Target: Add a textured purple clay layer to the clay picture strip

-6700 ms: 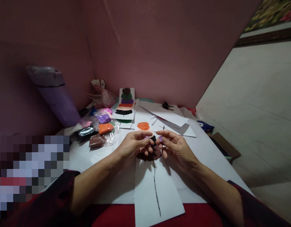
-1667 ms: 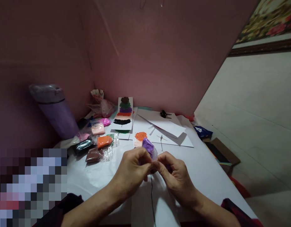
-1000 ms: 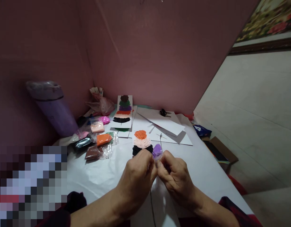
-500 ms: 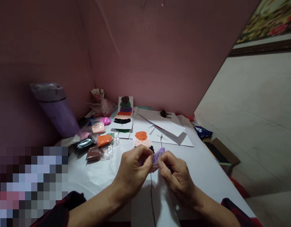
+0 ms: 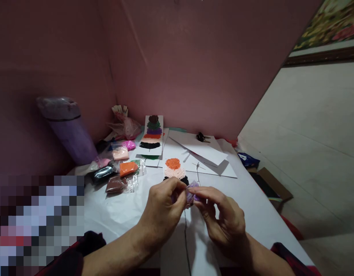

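Observation:
Between my hands is a small clear packet of purple clay [image 5: 191, 193]. My left hand [image 5: 165, 209] pinches its left side with thumb and bent fingers. My right hand [image 5: 221, 214] grips the right side between thumb and fingertips, where a bit of purple shows. Beneath them lies a white card with a clay picture [image 5: 174, 172]: an orange tuft on top, then a peach layer and a black one. My hands cover the card's middle, and a dark line [image 5: 187, 241] runs down its lower part. Just beyond my right fingers lies a thin metal tool [image 5: 198, 172].
Several clay packets, such as an orange one [image 5: 128, 168] and a brown one [image 5: 116, 184], lie at the left. A finished layered card [image 5: 152, 132] rests at the back, near white sheets [image 5: 198, 147] and keys [image 5: 202, 137]. A purple bottle [image 5: 70, 132] leans at far left.
My right hand has turned and its fingers have stretched further over the packet. The packet looks more crumpled and sits slightly lower. My left hand keeps its pinch.

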`<state>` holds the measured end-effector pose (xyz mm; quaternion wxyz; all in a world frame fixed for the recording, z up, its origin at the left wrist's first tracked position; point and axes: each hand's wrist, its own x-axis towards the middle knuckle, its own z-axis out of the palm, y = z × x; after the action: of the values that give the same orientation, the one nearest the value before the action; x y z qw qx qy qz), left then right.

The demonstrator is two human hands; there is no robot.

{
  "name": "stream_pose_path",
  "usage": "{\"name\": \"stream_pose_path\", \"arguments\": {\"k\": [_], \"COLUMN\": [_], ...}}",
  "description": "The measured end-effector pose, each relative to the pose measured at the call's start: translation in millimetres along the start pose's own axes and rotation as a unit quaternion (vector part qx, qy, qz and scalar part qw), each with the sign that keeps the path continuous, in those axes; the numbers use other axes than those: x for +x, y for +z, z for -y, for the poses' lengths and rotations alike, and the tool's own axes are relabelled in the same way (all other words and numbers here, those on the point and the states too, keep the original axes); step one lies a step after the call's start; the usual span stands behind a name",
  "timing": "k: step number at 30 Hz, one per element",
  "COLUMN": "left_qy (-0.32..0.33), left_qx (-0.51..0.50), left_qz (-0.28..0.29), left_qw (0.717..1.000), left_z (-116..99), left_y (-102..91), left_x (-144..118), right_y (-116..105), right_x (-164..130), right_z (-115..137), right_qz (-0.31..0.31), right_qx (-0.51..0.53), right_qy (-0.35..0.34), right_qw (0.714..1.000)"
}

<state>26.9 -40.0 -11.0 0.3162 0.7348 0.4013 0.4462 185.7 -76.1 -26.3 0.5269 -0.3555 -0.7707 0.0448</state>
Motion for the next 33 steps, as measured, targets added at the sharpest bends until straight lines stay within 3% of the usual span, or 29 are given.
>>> {"name": "stream_pose_path", "arguments": {"k": [5, 10, 16, 23, 28, 33], "left_qy": [-0.037, -0.071, -0.071, -0.065, -0.066, -0.052], "left_qx": [-0.037, -0.07, -0.079, -0.061, -0.084, -0.044], "left_qz": [0.018, 0.024, 0.027, 0.013, 0.022, 0.004], "left_qw": [0.998, 0.995, 0.994, 0.996, 0.994, 0.998], "left_z": [1.0, -0.1, -1.9, -3.5, -4.2, -3.7], "left_y": [0.5, 1.8, 2.3, -1.3, -1.6, -2.0], "left_x": [-1.3, -1.6, -0.9, -0.8, -0.3, -0.5], "right_y": [-3.6, -3.4, -7.3, -8.7, -6.9, -8.0], "right_x": [5.9, 5.7, 8.9, 9.8, 9.3, 8.9], "right_z": [-2.6, -3.0, -6.0, -3.4, -5.3, -8.9], "right_qz": [0.038, 0.034, 0.064, 0.082, 0.061, 0.058], "right_qx": [-0.095, -0.144, -0.198, -0.177, -0.203, -0.162], "right_qy": [-0.051, -0.041, -0.116, -0.112, -0.128, -0.144], "right_qw": [0.993, 0.988, 0.971, 0.974, 0.969, 0.974]}}
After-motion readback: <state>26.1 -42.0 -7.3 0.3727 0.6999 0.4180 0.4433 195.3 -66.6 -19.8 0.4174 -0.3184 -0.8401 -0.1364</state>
